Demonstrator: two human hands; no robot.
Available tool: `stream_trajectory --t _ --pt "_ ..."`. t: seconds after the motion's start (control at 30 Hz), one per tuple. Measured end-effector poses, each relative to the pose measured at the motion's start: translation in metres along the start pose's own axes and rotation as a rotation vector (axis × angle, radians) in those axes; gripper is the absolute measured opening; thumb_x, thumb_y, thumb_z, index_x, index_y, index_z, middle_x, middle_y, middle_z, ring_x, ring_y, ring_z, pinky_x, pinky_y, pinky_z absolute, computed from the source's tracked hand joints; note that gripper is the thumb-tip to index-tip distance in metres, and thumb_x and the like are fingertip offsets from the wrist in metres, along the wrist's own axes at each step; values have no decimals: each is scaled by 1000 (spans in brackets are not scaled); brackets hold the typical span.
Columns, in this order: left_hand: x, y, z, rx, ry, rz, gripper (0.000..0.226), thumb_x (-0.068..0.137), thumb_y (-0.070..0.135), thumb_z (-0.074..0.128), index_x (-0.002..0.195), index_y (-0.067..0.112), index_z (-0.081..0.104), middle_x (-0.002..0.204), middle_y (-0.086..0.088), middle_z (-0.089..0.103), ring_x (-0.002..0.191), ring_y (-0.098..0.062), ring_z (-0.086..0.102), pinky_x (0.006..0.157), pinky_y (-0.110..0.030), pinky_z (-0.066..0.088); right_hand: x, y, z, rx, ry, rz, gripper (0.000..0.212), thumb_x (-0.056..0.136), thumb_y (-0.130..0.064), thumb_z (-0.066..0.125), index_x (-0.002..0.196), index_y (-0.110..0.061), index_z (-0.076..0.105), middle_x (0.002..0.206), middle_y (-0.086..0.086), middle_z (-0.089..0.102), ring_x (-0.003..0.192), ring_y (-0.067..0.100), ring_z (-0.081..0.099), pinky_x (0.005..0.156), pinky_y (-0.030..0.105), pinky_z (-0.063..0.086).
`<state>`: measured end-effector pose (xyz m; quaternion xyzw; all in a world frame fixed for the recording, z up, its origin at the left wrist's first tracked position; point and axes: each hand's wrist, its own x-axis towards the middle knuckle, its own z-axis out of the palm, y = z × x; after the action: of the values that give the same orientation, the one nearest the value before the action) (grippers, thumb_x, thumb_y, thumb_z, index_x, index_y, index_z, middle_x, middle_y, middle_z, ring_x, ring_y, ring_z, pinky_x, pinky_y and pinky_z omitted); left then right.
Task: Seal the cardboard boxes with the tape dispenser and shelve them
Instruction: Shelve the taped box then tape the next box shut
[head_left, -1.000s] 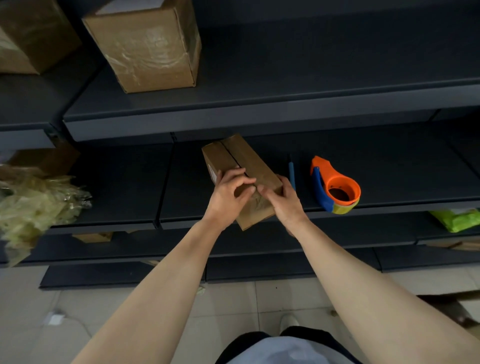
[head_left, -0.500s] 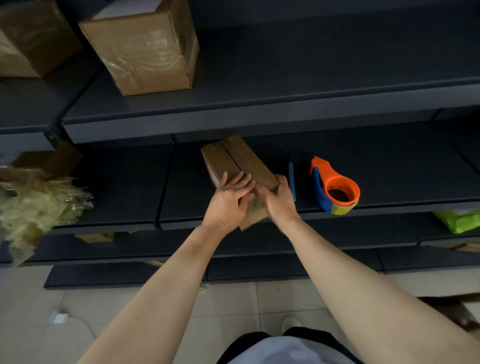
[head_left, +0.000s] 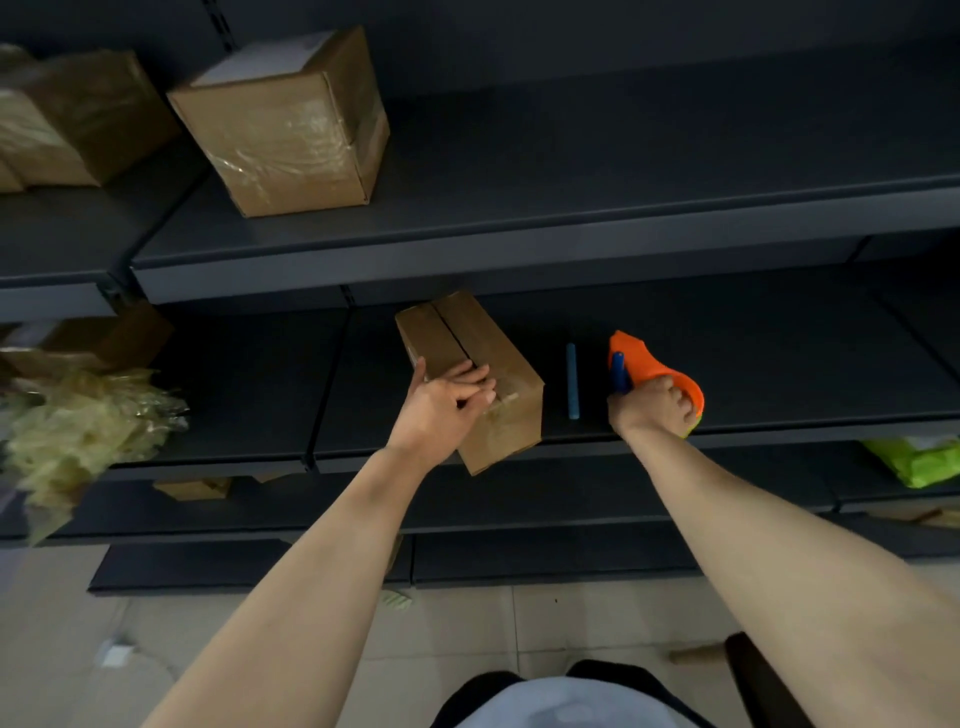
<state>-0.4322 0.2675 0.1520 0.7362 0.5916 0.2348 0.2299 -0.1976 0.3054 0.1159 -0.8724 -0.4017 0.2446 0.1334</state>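
hands split between box and tape dispenser

head view: the left hand (head_left: 448, 402) presses flat, ungripping, on the small brown cardboard box (head_left: 475, 374) lying on the dark grey metal shelf (head_left: 753, 364). the right hand (head_left: 655, 408) clasps the orange-and-blue plastic tape dispenser (head_left: 649, 366) just right of a blue stick (head_left: 572, 381).

You are working in dim, flat light; the dark shelves (head_left: 571, 228) swallow detail. Glare sits on the taped box (head_left: 291, 124) on the upper shelf. The plastic wrap (head_left: 78, 431) at the left edge is blurred, and the shelf lines bow towards the edges.
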Motion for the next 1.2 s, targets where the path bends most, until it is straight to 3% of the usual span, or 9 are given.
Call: stream_trajectory --t 0.13,0.23,0.37,0.43,0.6,0.77,0.87,1.03,1.2 --pt "-1 3 1 -35 22 -23 28 96 28 51 121 22 62 140 13 48 133 8 25 113 -28 -14 9 16 -4 138 44 -277 40 92 -31 49 131 -40 50 132 9 55 122 30 49 103 40 36" --pt "-2 5 1 -57 82 -33 25 93 28 56 116 24 64 135 16 51 119 17 22 117 -33 -6 1 18 -3 342 65 -55 40 94 -22 50 133 -18 49 133 13 53 121 27 50 111 32 28" --pt "-4 10 0 -112 81 -49 18 92 25 58 109 27 62 127 16 54 116 9 34 118 -36 6 -21 8 -6 348 57 -218 16 88 -14 60 74 -14 53 67 4 57 73 20 58 110 45 32" --pt "0 12 -3 -128 52 -75 12 92 24 58 102 30 60 117 19 53 113 0 43 117 -38 12 -37 5 -12 499 47 -329 15 86 -15 62 76 -17 50 70 1 55 71 18 56 91 35 45" --pt "18 25 -19 -215 1 -197 21 98 30 47 85 37 62 100 17 60 103 -11 55 105 -45 35 -63 5 -24 540 -54 -466 25 87 -18 63 72 -9 44 69 2 46 58 13 46 50 17 36" --pt "30 41 -39 -521 164 -166 17 98 26 46 106 28 61 105 11 63 106 -9 57 85 -18 43 -80 8 -43 534 -163 -570 27 86 -17 64 79 5 49 70 8 47 62 17 46 56 26 37" --pt "37 51 -46 -687 22 -230 29 97 33 48 118 17 61 115 0 65 108 -13 58 93 -27 44 -89 12 -49 514 -228 -606 23 86 -17 66 85 4 56 74 11 53 65 16 51 59 25 41" --pt "40 48 -57 -930 -340 -337 17 92 33 57 95 17 64 82 1 70 82 -12 64 77 -29 51 -103 22 -54 578 -370 -626 7 86 -16 67 87 -9 68 79 5 68 71 9 63 63 20 48" --pt "39 38 -59 -911 -395 -306 12 91 25 59 92 15 66 82 -1 66 82 -13 61 79 -32 52 -111 24 -56 593 -477 -599 8 86 -15 67 93 -18 69 82 -10 73 76 2 67 63 14 47"
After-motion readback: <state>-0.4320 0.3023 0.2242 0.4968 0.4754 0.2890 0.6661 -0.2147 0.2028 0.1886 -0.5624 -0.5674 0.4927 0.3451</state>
